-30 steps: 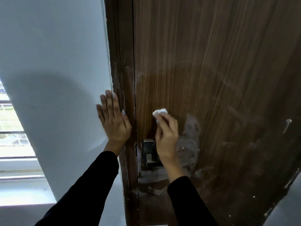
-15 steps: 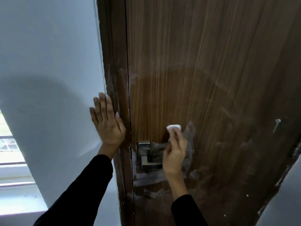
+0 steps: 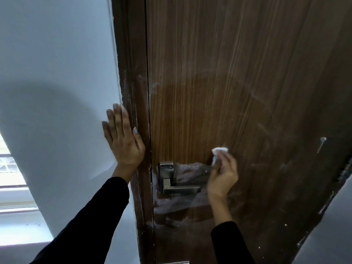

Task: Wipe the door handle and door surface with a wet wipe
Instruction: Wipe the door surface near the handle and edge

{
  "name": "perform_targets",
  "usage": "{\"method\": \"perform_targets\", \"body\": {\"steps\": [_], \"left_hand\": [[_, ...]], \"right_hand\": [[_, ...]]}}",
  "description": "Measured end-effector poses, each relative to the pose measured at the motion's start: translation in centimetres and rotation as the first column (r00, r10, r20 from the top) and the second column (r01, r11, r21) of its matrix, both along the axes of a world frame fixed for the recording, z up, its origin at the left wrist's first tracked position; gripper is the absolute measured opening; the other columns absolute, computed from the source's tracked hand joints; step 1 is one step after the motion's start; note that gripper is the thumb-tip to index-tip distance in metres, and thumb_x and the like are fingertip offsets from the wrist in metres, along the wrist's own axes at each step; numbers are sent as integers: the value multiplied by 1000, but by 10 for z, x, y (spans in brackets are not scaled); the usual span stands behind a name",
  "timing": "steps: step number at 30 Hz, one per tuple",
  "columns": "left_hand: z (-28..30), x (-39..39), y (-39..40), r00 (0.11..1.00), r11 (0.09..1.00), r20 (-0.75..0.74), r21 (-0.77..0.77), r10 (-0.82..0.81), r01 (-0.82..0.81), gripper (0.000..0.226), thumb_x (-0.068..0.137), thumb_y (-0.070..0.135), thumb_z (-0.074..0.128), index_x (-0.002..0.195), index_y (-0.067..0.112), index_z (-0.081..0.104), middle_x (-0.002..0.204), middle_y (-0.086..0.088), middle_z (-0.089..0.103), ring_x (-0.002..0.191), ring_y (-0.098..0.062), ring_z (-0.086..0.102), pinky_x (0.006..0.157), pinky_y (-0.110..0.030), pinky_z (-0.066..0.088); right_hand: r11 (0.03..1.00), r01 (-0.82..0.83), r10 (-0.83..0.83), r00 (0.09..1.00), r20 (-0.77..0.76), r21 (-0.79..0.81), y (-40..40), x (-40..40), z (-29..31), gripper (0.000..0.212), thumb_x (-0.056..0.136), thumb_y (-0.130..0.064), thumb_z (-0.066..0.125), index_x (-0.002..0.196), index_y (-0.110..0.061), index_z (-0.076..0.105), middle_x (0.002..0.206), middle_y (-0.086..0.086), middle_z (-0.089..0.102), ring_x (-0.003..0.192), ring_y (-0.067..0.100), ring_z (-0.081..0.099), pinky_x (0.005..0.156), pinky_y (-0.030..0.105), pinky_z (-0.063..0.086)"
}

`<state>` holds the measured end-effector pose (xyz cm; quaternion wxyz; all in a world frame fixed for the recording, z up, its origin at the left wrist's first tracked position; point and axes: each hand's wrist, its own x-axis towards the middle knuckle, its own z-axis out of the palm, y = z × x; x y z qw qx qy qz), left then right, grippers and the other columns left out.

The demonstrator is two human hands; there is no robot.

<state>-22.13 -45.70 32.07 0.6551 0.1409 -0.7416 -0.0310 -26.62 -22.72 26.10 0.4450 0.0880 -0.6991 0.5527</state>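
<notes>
Wet wipe (image 3: 219,152), a small white wad, is pressed against the brown wooden door (image 3: 238,82), just above and to the right of the metal door handle (image 3: 177,181). The right hand (image 3: 222,175) grasps the wipe, its fingers (image 3: 225,159) closed around it so only the top edge shows. The handle is a squared lever pointing right, and the hand sits just past its free end. Pale, dusty smears mark the wood around and below the handle. The left hand (image 3: 123,140) lies flat with fingers spread and released, holding nothing, resting where the white wall (image 3: 57,73) meets the dark door frame (image 3: 131,73). Both arms wear black sleeves. A nail (image 3: 321,143) sticks out of the door far to the right.
</notes>
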Motion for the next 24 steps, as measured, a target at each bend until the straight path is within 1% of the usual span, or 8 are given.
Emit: {"method": "perform_targets", "body": {"steps": [4, 6, 9, 12, 15, 18, 21, 24], "left_hand": [[-1, -1, 0, 1000, 1000, -11, 5, 8, -8, 54, 98, 29, 25, 148, 10, 16, 154, -17, 24, 146, -20, 3, 118, -44, 7], [-1, -1, -1, 1000, 1000, -16, 5, 11, -11, 54, 97, 28, 27, 148, 11, 15, 153, -17, 24, 146, -18, 2, 118, -43, 6], [-2, -1, -1, 1000, 1000, -19, 0, 16, -16, 54, 97, 28, 27, 147, 11, 16, 153, -18, 25, 146, -18, 2, 118, -43, 5], [-6, 0, 0, 1000, 1000, -17, -1, 3, -3, 53, 98, 29, 25, 147, 10, 16, 153, -19, 25, 145, -23, 7, 118, -45, 7], [-7, -1, 1, 1000, 1000, -10, 0, -3, 3, 53, 98, 29, 24, 146, 9, 17, 152, -20, 26, 143, -34, 15, 117, -47, 8], [-5, -1, 2, 1000, 1000, -14, 2, -1, 1, 52, 99, 30, 22, 146, 9, 17, 152, -20, 26, 143, -33, 16, 118, -44, 6], [-5, 0, 2, 1000, 1000, -19, 7, -8, 9, 52, 99, 31, 21, 146, 9, 18, 151, -21, 27, 144, -28, 12, 118, -44, 6], [-5, -1, 2, 1000, 1000, -20, 4, -7, 7, 52, 99, 30, 22, 145, 8, 19, 151, -22, 28, 143, -34, 17, 117, -45, 7]], "right_hand": [[994, 50, -53, 998, -26, -101, -12, 2, 27, 32, 85, 5, 54, 115, -1, 62, 119, 13, 58, 111, 18, 52, 99, 4, 30], [994, -95, 96, 995, -14, 53, -26, 19, 14, 41, 81, 7, 52, 119, -9, 60, 122, 5, 55, 114, 10, 46, 102, 6, 27], [951, -204, 202, 979, 32, 232, -27, 29, -21, 42, 73, 15, 59, 106, -9, 67, 110, 7, 62, 103, 18, 56, 98, 6, 32], [997, -69, 66, 992, 103, 19, -11, 19, -23, 26, 74, 12, 62, 90, -7, 70, 95, 12, 65, 86, 23, 62, 82, 13, 42], [992, 0, 15, 993, 120, -123, -14, 18, -4, 16, 78, 7, 62, 88, -4, 69, 93, 13, 61, 82, 19, 59, 74, 1, 35], [977, -169, 160, 984, 82, 128, -34, 29, -3, 21, 78, 5, 62, 91, -8, 71, 98, 8, 62, 88, 13, 58, 83, 3, 37], [843, -339, 273, 939, 211, 417, -35, 33, -19, 31, 72, 11, 61, 90, -12, 70, 101, 3, 60, 93, 13, 58, 90, 21, 47], [887, -311, 223, 936, 273, 342, -22, 29, -14, 31, 70, 12, 60, 82, -15, 70, 96, 1, 61, 87, 12, 60, 85, 25, 50]]}}
